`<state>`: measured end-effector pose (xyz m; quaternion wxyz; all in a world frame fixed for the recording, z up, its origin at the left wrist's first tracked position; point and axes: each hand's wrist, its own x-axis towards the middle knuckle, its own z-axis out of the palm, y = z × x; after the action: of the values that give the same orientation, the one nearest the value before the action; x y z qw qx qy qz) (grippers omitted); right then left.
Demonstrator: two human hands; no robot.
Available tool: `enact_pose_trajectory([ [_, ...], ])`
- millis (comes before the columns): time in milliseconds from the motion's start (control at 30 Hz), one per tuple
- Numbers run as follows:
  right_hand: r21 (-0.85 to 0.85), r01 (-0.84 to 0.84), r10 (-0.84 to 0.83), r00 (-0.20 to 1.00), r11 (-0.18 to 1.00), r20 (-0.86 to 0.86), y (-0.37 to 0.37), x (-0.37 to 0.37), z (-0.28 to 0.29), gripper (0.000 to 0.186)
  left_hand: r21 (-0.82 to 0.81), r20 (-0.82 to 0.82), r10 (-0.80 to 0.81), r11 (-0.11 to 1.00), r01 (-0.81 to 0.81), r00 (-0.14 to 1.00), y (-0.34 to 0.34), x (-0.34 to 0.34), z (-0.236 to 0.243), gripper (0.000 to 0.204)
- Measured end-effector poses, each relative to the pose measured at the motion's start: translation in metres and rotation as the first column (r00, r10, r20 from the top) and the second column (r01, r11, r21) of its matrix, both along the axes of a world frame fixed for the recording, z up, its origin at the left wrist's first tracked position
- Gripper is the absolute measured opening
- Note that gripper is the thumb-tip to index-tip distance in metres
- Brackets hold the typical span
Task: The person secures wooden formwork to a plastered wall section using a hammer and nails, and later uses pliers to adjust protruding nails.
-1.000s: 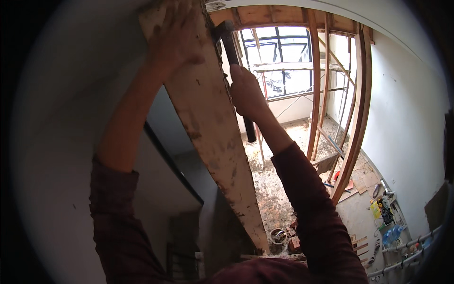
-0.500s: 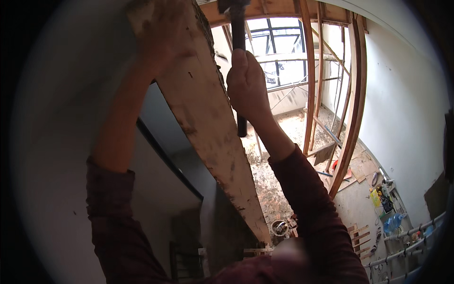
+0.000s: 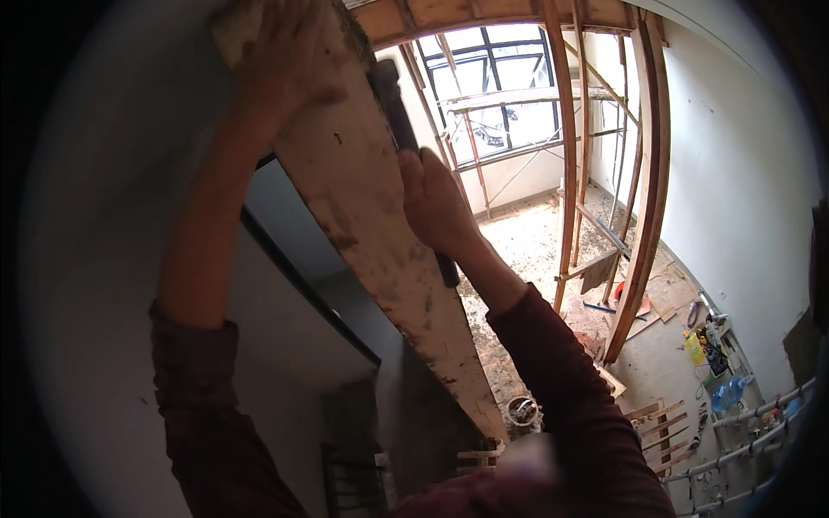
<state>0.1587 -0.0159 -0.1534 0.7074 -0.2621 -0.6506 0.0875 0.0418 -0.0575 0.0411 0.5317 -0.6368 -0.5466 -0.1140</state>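
No text, label, brand, number or sign can be read anywhere in the view.

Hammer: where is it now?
In the head view's upper middle, the hammer is in the right hand, at the right edge of the pale board.
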Motion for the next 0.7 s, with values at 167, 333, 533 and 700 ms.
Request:
enact_pose_trajectory([
  [167,-0.021,0.006,-0.006,1.000,1.000,-0.007,0.029,-0.008,-0.004,0.038,0.130,-0.110,-0.209,0.966,0.223,0.972,0.040,-0.045,0.005,0.121],
  [333,0.101,-0.087,0.101,0.983,0.991,-0.150,-0.005,-0.005,0.061,0.041,0.119,-0.074,-0.245,0.960,0.252,0.967,0.034,-0.040,-0.001,0.121],
  [533,-0.195,-0.299,0.282,0.953,0.934,-0.109,0.014,0.011,0.073,0.043,0.187,-0.070,-0.127,0.973,0.138,0.989,0.038,-0.043,0.004,0.115],
  [700,0.113,-0.157,0.163,0.985,0.981,-0.048,0.015,-0.004,0.073,0.048,0.235,-0.173,-0.205,0.941,0.243,0.963,0.037,-0.040,-0.004,0.099],
])
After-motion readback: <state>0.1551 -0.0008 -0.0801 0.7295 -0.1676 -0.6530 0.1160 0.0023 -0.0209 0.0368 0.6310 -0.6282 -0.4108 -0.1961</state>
